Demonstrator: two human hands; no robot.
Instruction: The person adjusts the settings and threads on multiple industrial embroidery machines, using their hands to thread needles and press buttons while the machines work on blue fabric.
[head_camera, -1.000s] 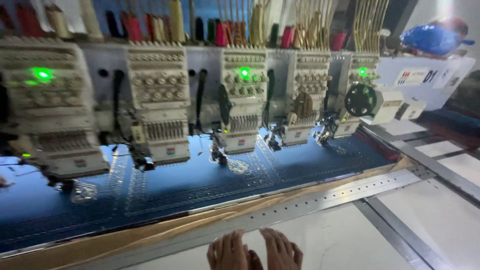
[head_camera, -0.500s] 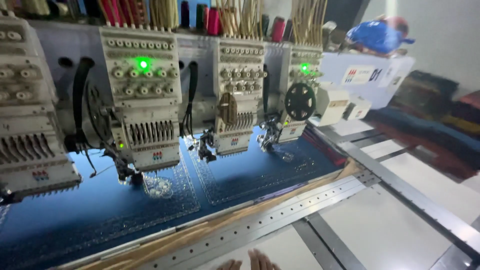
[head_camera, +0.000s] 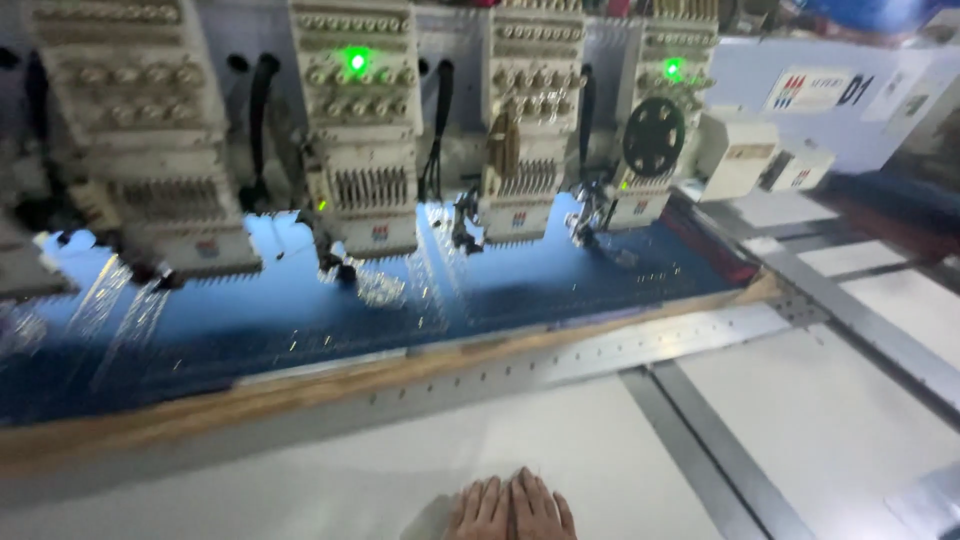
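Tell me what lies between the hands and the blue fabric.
In the head view, bare white table, then a perforated metal rail and a wooden strip edging the blue fabric, lie beyond the hands.

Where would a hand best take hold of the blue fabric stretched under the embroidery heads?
Probably at the near edge of the blue fabric, coming from the table side. There it lies flat along the wooden frame bar, clear of the embroidery heads that overhang its far part. Both hands lie flat, side by side, on the white table.
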